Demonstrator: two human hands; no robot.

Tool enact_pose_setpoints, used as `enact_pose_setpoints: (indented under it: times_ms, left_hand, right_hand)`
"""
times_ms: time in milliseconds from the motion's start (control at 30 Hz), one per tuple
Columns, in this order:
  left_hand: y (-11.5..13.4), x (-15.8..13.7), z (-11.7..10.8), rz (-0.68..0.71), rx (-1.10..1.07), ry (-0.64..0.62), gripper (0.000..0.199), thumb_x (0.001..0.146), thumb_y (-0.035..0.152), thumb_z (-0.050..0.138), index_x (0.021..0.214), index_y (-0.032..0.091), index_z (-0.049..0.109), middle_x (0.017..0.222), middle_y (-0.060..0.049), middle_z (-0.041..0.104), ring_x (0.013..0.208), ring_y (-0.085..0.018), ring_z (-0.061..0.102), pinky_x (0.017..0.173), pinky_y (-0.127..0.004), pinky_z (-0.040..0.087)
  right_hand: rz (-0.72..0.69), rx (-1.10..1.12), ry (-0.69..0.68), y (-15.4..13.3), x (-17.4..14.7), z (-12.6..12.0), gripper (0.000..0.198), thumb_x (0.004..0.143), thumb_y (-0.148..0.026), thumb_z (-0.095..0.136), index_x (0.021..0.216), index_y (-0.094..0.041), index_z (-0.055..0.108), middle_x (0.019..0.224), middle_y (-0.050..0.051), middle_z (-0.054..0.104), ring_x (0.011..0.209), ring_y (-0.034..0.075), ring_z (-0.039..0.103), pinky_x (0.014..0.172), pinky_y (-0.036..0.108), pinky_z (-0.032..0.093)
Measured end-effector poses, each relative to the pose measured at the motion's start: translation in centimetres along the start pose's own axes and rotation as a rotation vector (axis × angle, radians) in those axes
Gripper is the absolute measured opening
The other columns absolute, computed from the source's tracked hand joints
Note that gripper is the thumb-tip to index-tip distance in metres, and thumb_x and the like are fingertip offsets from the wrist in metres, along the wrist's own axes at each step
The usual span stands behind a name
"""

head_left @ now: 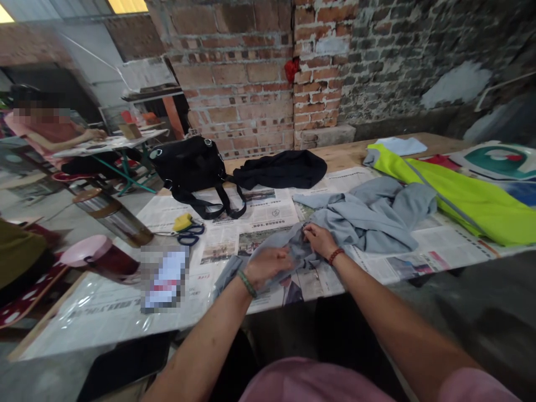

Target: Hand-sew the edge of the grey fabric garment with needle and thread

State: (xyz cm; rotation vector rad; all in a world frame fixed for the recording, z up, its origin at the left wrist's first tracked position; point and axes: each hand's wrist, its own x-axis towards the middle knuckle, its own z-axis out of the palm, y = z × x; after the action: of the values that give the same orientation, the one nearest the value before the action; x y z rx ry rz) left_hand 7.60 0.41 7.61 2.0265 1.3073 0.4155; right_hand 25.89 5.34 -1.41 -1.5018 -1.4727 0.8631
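Note:
A crumpled grey garment (372,209) lies across the newspaper-covered table (268,209), its near end bunched under both hands. My right hand (321,241), with a red bead bracelet at the wrist, pinches a fold of this cloth; a small dark spot shows at the fingertips, too small to name. Just left of it, my left hand (268,267) is closed over the same cloth, slightly blurred, with a green bracelet on the wrist. What its fingers hold is hidden. Yellow-and-blue scissors (188,229) lie to the left of the garment.
Behind are a black bag (190,164) and dark cloth (282,169). A neon vest (456,195) and an iron (496,159) are at right. A steel flask (115,215), a pink-lidded cup (100,259) and a blurred-out packet (166,279) stand left. Another person (50,131) sits far left.

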Motion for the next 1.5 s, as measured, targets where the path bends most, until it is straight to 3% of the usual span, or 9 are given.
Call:
enact_pose_setpoints:
  times_ms: [200,367,433,533,600,833,1067,1200,1500]
  left_hand:
    - [1.7,-6.1,2.6,0.232,0.413,0.060,0.011,0.066,0.013,0.060,0.063,0.021,0.067,0.132,-0.003,0.045,0.122,-0.030,0.036,0.101,-0.052,0.022]
    - [2.1,-9.3,3.4,0.699,0.102,-0.432,0.021,0.072,0.028,0.062,0.054,0.018,0.062,0.106,-0.001,0.065,0.095,-0.018,0.058,0.089,-0.031,0.042]
    - [1.2,-8.4,2.7,0.631,-0.038,-0.380,0.028,0.080,0.027,0.054,0.055,0.017,0.061,0.086,-0.001,0.068,0.076,-0.010,0.062,0.074,-0.020,0.047]
    - [-1.5,-5.6,1.6,0.361,0.014,0.196,0.019,0.083,0.024,0.048,0.074,0.019,0.064,0.094,-0.005,0.066,0.091,-0.016,0.059,0.083,-0.027,0.046]
    - [-3.7,-3.7,1.5,0.277,0.096,0.373,0.020,0.078,0.022,0.052,0.096,0.021,0.062,0.106,-0.006,0.062,0.102,-0.020,0.055,0.090,-0.035,0.042]
    - [-7.0,-2.1,3.5,0.095,0.179,0.289,0.054,0.062,0.023,0.070,0.113,0.020,0.055,0.095,-0.005,0.065,0.093,-0.024,0.056,0.088,-0.043,0.037]
    - [-6.8,-2.6,3.5,0.050,0.020,0.287,0.026,0.064,0.024,0.069,0.090,0.022,0.068,0.073,0.000,0.067,0.075,-0.017,0.058,0.079,-0.034,0.040]
    - [-7.1,-2.3,3.3,0.129,-0.086,0.246,0.007,0.069,0.020,0.064,0.074,0.019,0.069,0.068,0.000,0.067,0.068,-0.014,0.059,0.072,-0.028,0.042]
    - [-7.5,-2.2,3.5,0.161,-0.120,0.237,0.007,0.070,0.021,0.064,0.073,0.020,0.071,0.067,-0.001,0.068,0.067,-0.014,0.060,0.069,-0.026,0.044]
  right_hand:
    - [0.011,0.025,-0.009,0.1,0.0,0.0,0.013,0.078,-0.027,0.041,0.078,-0.021,0.053,0.059,-0.004,0.059,0.030,0.007,0.043,0.035,0.020,0.034]
    - [0.008,0.027,-0.001,0.6,0.2,0.2,0.014,0.078,-0.028,0.042,0.080,-0.020,0.053,0.059,-0.004,0.059,0.030,0.007,0.043,0.037,0.020,0.036]
    - [0.009,0.023,-0.008,0.6,0.1,0.1,0.014,0.078,-0.028,0.041,0.081,-0.020,0.053,0.060,-0.004,0.059,0.030,0.007,0.043,0.037,0.020,0.035]
    - [0.007,0.016,-0.009,0.4,0.0,0.0,0.013,0.078,-0.028,0.042,0.081,-0.020,0.052,0.061,-0.004,0.059,0.031,0.006,0.044,0.036,0.020,0.035]
    - [0.016,0.021,-0.007,0.3,-0.1,0.0,0.013,0.078,-0.028,0.042,0.080,-0.021,0.052,0.061,-0.004,0.059,0.031,0.006,0.044,0.035,0.019,0.034]
    - [0.157,0.332,-0.094,-0.6,-0.2,-0.7,0.012,0.076,-0.029,0.048,0.080,-0.018,0.051,0.060,-0.004,0.058,0.029,0.005,0.043,0.030,0.017,0.027]
    - [0.143,0.694,-0.206,-5.8,1.4,-2.7,0.017,0.070,-0.028,0.061,0.080,-0.017,0.051,0.064,-0.002,0.061,0.039,0.006,0.054,0.035,0.015,0.035]
    - [0.076,0.701,-0.273,-9.3,3.0,-2.5,0.011,0.072,-0.022,0.060,0.077,-0.016,0.052,0.064,-0.002,0.060,0.049,0.009,0.060,0.039,0.016,0.038]
    - [0.101,0.699,-0.184,-12.3,5.6,-3.0,0.013,0.085,-0.010,0.043,0.075,-0.016,0.049,0.066,-0.001,0.062,0.045,0.007,0.058,0.036,0.015,0.034]
